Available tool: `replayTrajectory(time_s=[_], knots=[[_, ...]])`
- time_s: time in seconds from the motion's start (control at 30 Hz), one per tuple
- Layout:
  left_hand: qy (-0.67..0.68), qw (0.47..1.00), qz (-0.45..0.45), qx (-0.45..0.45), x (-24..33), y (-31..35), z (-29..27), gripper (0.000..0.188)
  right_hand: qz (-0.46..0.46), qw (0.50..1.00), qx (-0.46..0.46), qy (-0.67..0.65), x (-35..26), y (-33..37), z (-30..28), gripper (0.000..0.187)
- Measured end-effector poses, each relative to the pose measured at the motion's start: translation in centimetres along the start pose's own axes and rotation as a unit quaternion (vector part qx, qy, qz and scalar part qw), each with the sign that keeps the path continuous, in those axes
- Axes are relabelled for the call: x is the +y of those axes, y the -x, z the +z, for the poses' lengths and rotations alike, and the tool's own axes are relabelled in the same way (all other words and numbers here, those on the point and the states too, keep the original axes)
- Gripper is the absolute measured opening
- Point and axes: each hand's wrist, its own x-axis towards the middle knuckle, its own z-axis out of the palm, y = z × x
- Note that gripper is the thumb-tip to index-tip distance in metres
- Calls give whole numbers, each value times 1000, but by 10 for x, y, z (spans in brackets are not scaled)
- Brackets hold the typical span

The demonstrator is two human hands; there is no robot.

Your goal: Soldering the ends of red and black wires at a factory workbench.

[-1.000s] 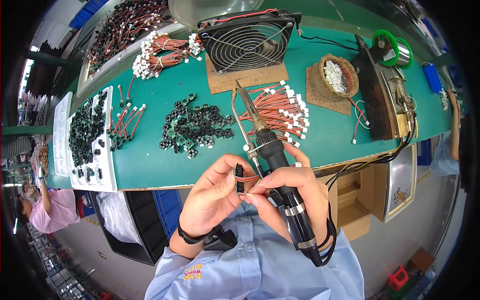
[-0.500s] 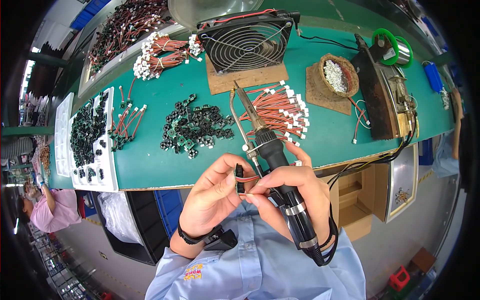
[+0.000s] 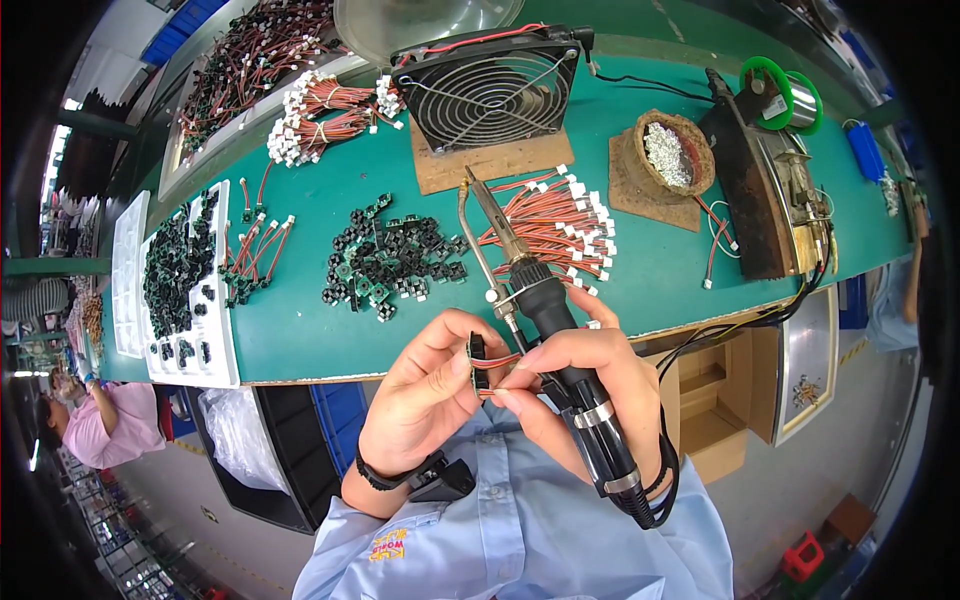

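Note:
My left hand [image 3: 415,395] pinches a small green circuit board with black parts [image 3: 477,362] between thumb and fingers, just off the bench's front edge. Red and white wires [image 3: 498,361] run from the board to the fingertips of my right hand [image 3: 600,385]. That hand is also wrapped round a black soldering iron [image 3: 545,305] with a thin metal feed tube [image 3: 478,240] along its side. The iron's tip points up and away, over the bench. Beyond the hands lie a heap of small circuit boards [image 3: 385,255] and a fan of red-and-white wire leads [image 3: 560,225] with white plugs.
A black fan [image 3: 490,95] stands on a board at the back. Rightward are a round pot of silvery bits [image 3: 668,160], a soldering station [image 3: 755,190] and a green solder spool [image 3: 783,95]. White trays of boards [image 3: 215,350] sit left. A co-worker in pink [image 3: 110,420] is far left.
Almost nothing differs. The board and both hands keep nearly the same place, and the whole view has shifted very slightly.

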Motion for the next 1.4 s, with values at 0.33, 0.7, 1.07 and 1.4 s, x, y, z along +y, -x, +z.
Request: replayTrajectory(time_s=[0.33, 0.7, 1.07, 1.4], knots=[[4, 1000, -1, 2, 0, 1, 0, 25, -39, 998, -45, 32, 3, -1, -5, 38], [1, 1000, 3, 6, -2, 1, 1, 26, -36, 998, -35, 32, 4, 1, -4, 39], [-13, 1000, 11, 6, -2, 1, 1, 26, -30, 998, -37, 29, 5, 2, -3, 40], [-13, 1000, 27, 2, -3, 1, 2, 26, -28, 999, -31, 24, 4, 3, -2, 41]])
